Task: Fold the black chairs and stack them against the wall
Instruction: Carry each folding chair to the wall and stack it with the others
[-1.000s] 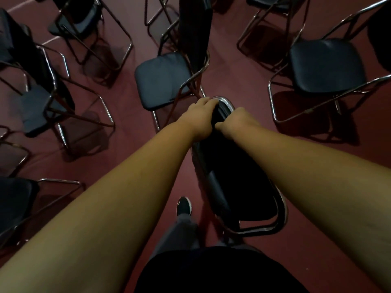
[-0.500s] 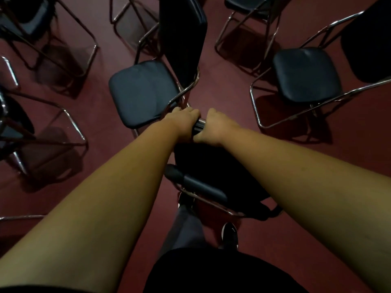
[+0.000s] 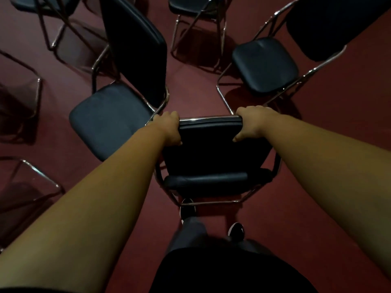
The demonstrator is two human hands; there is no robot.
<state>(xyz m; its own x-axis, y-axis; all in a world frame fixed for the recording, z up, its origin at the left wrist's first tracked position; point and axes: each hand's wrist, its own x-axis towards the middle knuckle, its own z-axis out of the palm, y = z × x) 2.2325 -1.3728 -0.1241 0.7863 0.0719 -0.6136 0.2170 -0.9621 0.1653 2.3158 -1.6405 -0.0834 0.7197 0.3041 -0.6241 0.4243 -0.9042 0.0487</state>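
Observation:
A folded black chair point(image 3: 211, 153) with a chrome frame hangs in front of me, its flat side facing me. My left hand point(image 3: 169, 127) grips the top left corner of its backrest. My right hand point(image 3: 251, 123) grips the top right corner. The chair's lower frame bar sits just above my left shoe point(image 3: 187, 208). An unfolded black chair point(image 3: 110, 115) stands right beside my left hand, its tall backrest rising at the centre top.
Another open black chair point(image 3: 264, 64) stands at the right, a further one point(image 3: 190, 7) at the top, and chrome-framed chairs point(image 3: 27, 180) line the left edge. The floor point(image 3: 328, 187) is dark red. My right shoe point(image 3: 236, 230) is below the held chair.
My hands have slid apart from the middle of the backrest top to its two corners. The chair has turned from edge-on to face me squarely.

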